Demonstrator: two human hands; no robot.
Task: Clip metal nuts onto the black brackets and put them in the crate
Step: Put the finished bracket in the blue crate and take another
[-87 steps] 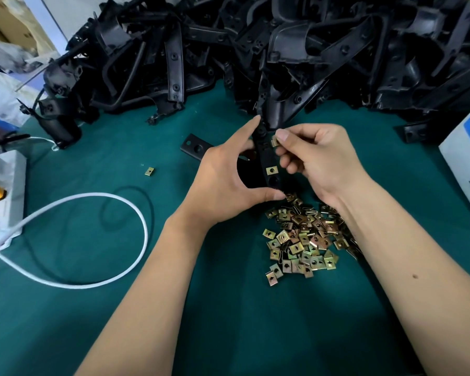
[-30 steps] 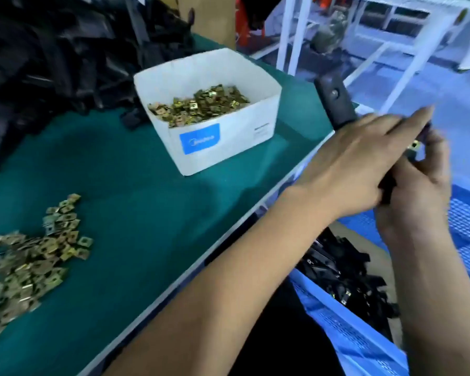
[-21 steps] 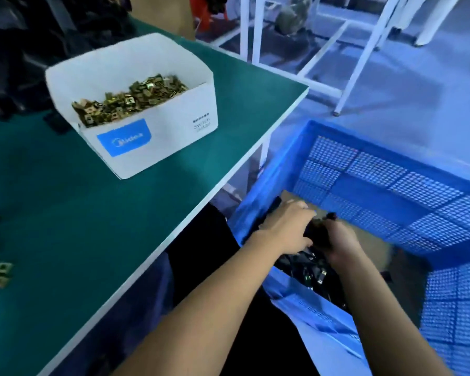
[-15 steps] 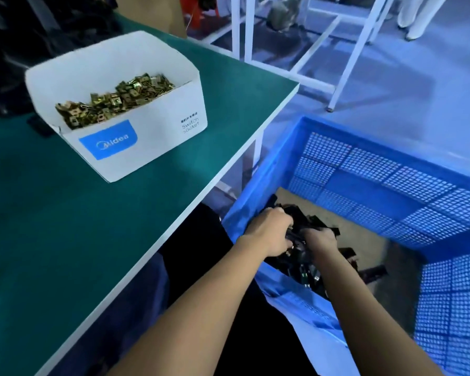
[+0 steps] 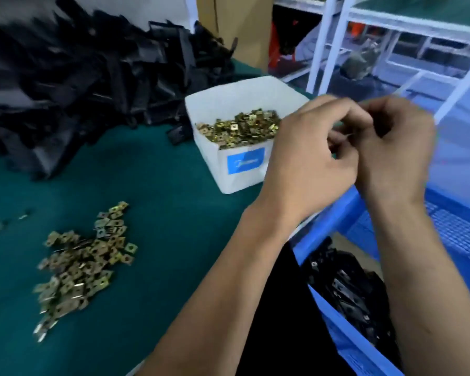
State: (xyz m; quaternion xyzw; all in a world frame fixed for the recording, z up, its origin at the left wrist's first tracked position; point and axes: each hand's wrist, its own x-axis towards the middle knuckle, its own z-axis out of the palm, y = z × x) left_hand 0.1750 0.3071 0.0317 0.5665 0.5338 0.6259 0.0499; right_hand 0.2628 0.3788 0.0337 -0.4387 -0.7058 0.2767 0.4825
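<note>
Your hands have risen from the blue plastic crate [image 5: 364, 198], now empty.
Left hand [image 5: 307, 161] and right hand [image 5: 394, 150] touch, fingers loosely curled; black brackets [image 5: 347, 289] lie jumbled inside.

green table mat [image 5: 160, 185] | cardboard box [image 5: 234, 28] | white shelf frame [image 5: 329, 44]

loose nuts [image 5: 84, 263]: brass-coloured square clips with a centre hole, scattered in a flat heap on the green table top, near the front left.
boxed nuts [image 5: 239, 128]: same clips, heaped to the rim inside a white carton with a blue label, at the table's right edge.
bare brackets [image 5: 73, 77]: black parts, big tangled pile along the back of the table, blurred.
finished brackets [image 5: 347, 291]: black, jumbled inside the crate, several showing a clipped nut.
crate [image 5: 459, 234]: blue mesh-walled plastic, below the table edge on the right.
</note>
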